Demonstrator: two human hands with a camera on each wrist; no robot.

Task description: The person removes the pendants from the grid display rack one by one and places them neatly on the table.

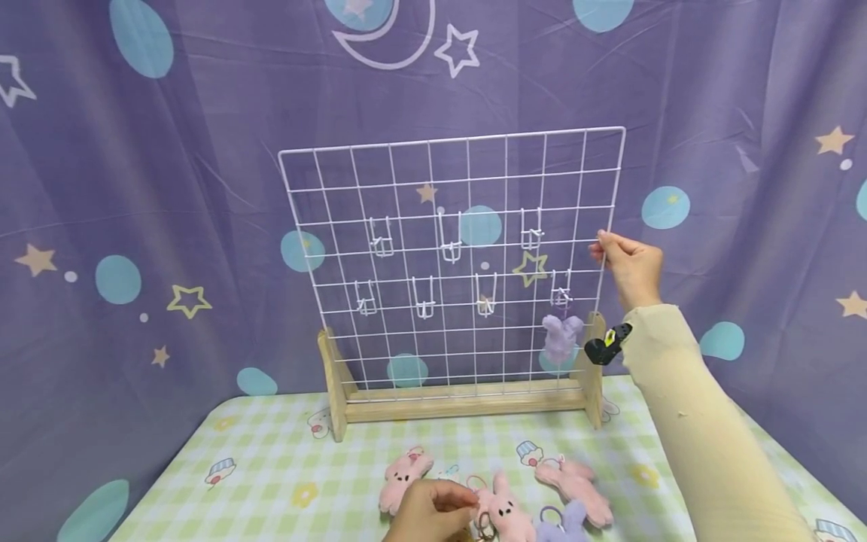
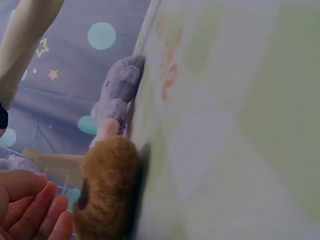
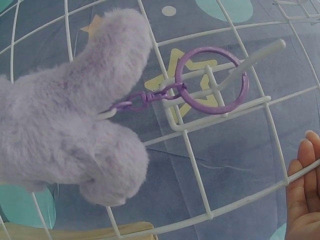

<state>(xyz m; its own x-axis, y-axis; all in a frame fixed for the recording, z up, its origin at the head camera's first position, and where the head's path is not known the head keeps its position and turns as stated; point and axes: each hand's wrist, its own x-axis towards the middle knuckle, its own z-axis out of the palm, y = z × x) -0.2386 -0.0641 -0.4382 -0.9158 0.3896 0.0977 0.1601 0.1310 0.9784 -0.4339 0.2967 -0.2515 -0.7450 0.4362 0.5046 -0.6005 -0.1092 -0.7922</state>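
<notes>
A white wire grid [image 1: 467, 181] stands upright in a wooden stand [image 1: 467, 406]. My right hand [image 1: 630, 263] grips its right edge wire between thumb and fingers; the right wrist view shows those fingers [image 3: 305, 185] at the wire. A lilac plush keychain [image 3: 95, 115] hangs by its purple ring [image 3: 181, 95] from a white hook [image 3: 260, 57] on the grid. Low in the head view, my left hand [image 1: 433, 512] hovers by the loose plush keychains with fingers loosely bent, holding nothing visible. Beside it lies a brown plush [image 2: 110, 185], mostly hidden in the head view.
Several bare white hooks [image 1: 424, 307] hang on the grid in two rows. On the checkered tablecloth [image 1: 271, 459] lie pink plush keychains [image 1: 579, 489] and a lilac one [image 1: 565, 523]. A purple curtain [image 1: 203, 188] closes off the back.
</notes>
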